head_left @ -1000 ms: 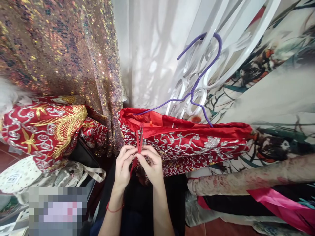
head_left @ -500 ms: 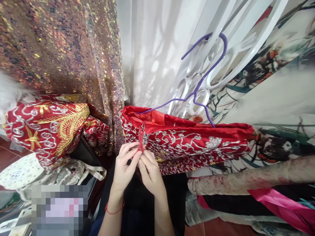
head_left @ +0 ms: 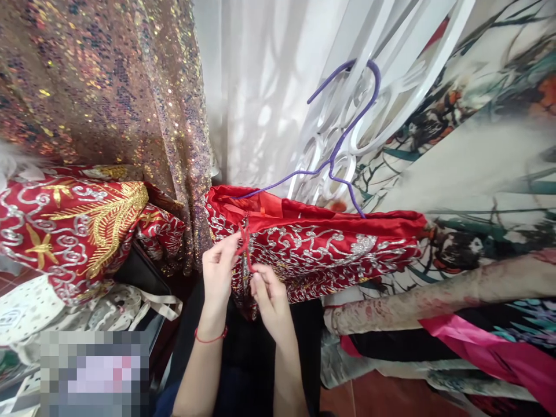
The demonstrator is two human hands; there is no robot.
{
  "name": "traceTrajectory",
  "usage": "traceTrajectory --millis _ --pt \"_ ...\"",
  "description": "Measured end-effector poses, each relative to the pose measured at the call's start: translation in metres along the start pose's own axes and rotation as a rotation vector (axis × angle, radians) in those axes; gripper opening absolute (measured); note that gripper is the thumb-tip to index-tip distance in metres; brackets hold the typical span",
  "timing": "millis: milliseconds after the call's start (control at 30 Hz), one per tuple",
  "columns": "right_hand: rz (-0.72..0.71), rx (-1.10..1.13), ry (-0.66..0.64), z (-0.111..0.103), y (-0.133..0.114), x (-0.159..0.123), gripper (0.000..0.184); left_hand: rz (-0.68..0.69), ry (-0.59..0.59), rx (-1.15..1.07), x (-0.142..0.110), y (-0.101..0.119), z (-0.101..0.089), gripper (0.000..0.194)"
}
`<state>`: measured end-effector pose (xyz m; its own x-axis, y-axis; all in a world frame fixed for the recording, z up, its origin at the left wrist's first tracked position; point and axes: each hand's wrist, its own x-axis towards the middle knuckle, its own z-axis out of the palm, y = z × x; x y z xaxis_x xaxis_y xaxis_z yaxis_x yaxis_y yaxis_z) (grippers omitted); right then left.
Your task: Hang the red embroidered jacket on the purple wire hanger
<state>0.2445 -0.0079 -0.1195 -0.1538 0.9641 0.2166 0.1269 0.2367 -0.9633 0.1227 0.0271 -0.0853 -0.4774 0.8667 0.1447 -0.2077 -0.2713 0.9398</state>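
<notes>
A red garment [head_left: 313, 243] with silver and gold embroidery hangs from a purple hanger [head_left: 343, 142], its satin-lined upper edge facing me. A red cord [head_left: 249, 262] comes off that edge near a gap at the left. My left hand [head_left: 219, 263] pinches the cord close to the garment, fingers raised toward the edge. Lower and to the right, my right hand [head_left: 269, 292] grips another part of the cord between thumb and fingers. The cord's exact ends are too small to make out.
A matching red embroidered piece [head_left: 78, 226] lies at left over a dotted white cloth [head_left: 30, 310]. A sequined curtain [head_left: 99, 87] hangs behind it. White scrollwork [head_left: 408, 98] holds the hanger. Fabric rolls [head_left: 391, 301] and pink cloth [head_left: 473, 347] lie at right.
My hands were together on the cord and are now apart: the left has moved up toward the garment edge, the right slightly down and right. The view has shifted slightly.
</notes>
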Motion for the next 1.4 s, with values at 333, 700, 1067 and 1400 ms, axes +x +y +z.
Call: traceTrajectory --millis 333,700,1067,1400 --pt "-0.419 -0.382 -0.320 -0.023 -0.087 -0.027 0.029 0.152 0.099 0.130 -0.005 -0.011 -0.018 0.035" --pt "-0.361 -0.259 -0.095 -0.008 -0.081 0.046 0.025 0.126 -0.014 -0.042 -0.023 -0.013 -0.036 0.034" --pt "-0.357 -0.145 0.012 -0.068 -0.101 -0.003 0.022 0.088 0.022 -0.112 -0.018 -0.009 -0.028 0.035" --pt "-0.546 -0.090 0.189 -0.041 -0.095 0.027 0.019 0.036 -0.040 -0.151 -0.017 -0.001 -0.025 0.036"
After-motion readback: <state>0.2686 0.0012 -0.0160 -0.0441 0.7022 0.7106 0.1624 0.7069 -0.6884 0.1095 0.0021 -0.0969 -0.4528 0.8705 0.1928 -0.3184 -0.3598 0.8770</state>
